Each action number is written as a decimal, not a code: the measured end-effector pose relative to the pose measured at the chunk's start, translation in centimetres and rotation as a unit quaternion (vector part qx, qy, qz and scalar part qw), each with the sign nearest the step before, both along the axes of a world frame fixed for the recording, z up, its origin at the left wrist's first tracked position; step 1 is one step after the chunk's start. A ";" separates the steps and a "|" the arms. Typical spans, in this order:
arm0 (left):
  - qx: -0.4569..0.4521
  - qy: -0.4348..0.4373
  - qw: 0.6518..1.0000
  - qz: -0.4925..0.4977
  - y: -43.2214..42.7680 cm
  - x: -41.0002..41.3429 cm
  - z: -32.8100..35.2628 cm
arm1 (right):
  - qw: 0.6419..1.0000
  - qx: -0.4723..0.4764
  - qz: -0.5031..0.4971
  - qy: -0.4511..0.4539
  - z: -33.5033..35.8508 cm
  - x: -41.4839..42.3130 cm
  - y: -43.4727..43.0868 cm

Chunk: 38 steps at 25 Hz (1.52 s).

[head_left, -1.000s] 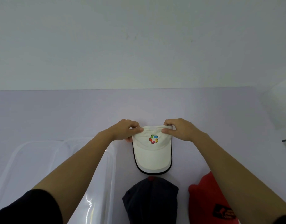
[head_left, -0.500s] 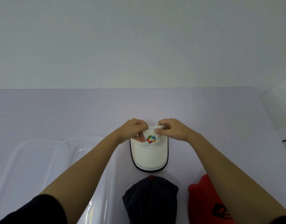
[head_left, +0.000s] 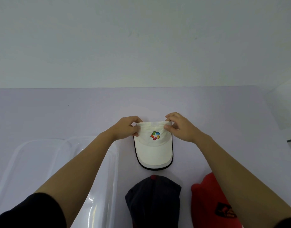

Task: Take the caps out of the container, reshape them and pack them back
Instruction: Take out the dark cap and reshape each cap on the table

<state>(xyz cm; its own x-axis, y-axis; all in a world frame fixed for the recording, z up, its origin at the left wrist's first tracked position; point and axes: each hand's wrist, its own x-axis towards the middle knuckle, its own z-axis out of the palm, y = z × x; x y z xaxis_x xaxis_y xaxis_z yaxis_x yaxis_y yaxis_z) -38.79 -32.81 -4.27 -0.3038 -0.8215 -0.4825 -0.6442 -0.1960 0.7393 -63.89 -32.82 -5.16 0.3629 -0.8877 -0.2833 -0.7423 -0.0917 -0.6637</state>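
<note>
Lying flat on the pale lilac table (head_left: 59, 112), the white cap (head_left: 153, 150) points its brim toward the person. The brim is smooth and cream-white with a thin black edge round its curve. The crown is folded down flat behind it, and a small multicoloured logo (head_left: 155, 135) sits in the middle of the front panel. The top fold of the crown runs in a nearly straight line between the 2 hands.

The left hand (head_left: 126, 129) pinches the crown's left corner between thumb and curled fingers. The right hand (head_left: 180, 127) pinches the right corner the same way.

Half a second ago both hands were close together just above the logo, with the crown bunched narrow between them. Now they have drawn apart to the 2 corners and the crown is stretched wide and flat. The cap lies on much the same spot.

A dark cap (head_left: 153, 198) lies just below the brim, a red cap (head_left: 207, 203) to its right. A clear plastic container (head_left: 115, 162) stands to the left, under the left forearm.
</note>
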 end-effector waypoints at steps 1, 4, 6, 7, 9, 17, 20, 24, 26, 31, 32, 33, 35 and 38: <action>-0.012 -0.009 1.000 -0.009 0.0 0.1 0.2 | 1.000 0.002 0.008 0.008 0.2 -0.1 0.0; -0.049 -0.049 0.997 -0.040 -0.1 0.6 0.6 | 0.998 0.011 0.042 0.055 1.2 -0.4 0.3; -0.087 -0.077 0.992 -0.046 0.2 0.7 1.3 | 0.993 -0.026 0.044 0.105 2.0 -0.6 0.8; -0.110 -0.083 0.990 -0.040 0.6 0.5 1.9 | 0.992 -0.054 0.033 0.114 2.6 -0.7 1.2; -0.156 -0.083 0.984 -0.012 1.8 -0.1 3.4 | 0.992 -0.077 0.013 0.100 3.9 -1.0 2.4; -0.138 -0.009 0.988 0.075 12.0 -5.0 8.3 | 0.992 -0.105 0.024 0.067 8.2 -3.6 11.8; -0.032 0.118 0.983 0.137 15.8 -8.3 7.8 | 0.997 -0.064 -0.039 0.008 8.7 -6.6 15.6; 0.089 0.119 0.973 0.177 18.7 -13.8 5.5 | 0.947 -0.032 -0.312 -0.065 6.5 -13.6 19.7; 0.127 0.109 0.969 0.183 19.4 -16.2 4.1 | 0.926 0.028 -0.370 -0.064 4.2 -16.3 21.6; 0.175 0.164 0.955 0.175 20.3 -19.2 1.4 | 0.924 0.175 -0.311 -0.135 0.0 -17.1 24.0; 0.169 0.169 0.956 0.170 20.4 -19.5 1.1 | 0.922 0.170 -0.312 -0.156 -0.4 -16.9 24.2; 0.155 0.164 0.960 0.168 20.5 -19.7 0.9 | 0.917 0.168 -0.316 -0.177 -0.8 -16.7 24.2; 0.117 0.129 0.971 0.163 20.5 -19.6 0.3 | 0.895 0.170 -0.341 -0.231 -1.4 -16.6 24.4; 0.075 0.047 0.990 0.105 20.1 -19.0 0.0 | 0.860 0.158 -0.387 -0.291 -1.9 -17.0 24.4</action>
<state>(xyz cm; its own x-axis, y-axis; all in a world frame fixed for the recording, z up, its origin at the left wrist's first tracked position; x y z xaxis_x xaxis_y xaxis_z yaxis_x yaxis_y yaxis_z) -57.81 -12.67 -4.27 -0.1823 -0.7930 -0.5812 -0.5070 -0.4307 0.7466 -80.89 -8.38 -7.02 -0.1406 -0.8393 -0.5251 -0.0321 0.5340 -0.8449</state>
